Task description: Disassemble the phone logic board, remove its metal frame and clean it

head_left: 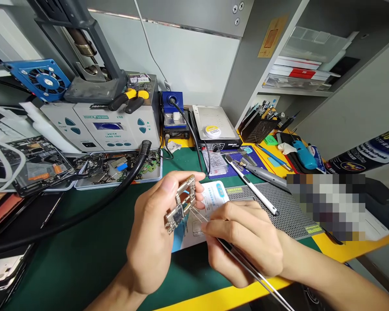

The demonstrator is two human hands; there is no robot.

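Observation:
Between thumb and fingers, my left hand (155, 220) holds a small metal-framed circuit board part (181, 205), tilted up and facing right. A dark square chip shows on its lower half, and its frame has openings. My right hand (243, 239) is closed round a pair of thin metal tweezers (256, 274). Their tips point at the right edge of the board part; whether they touch it I cannot tell. Under both hands lies a white and blue printed sheet (214, 196) on the green mat (100, 259).
A hot-air station (100, 125) stands at the back left, its black hose (116, 194) crossing the mat. Nearby are trays of scrap boards (155, 172), a soldering station (173, 108), a heating plate (215, 116), a white brush-like tool (253, 192) and a perforated grey mat (291, 211).

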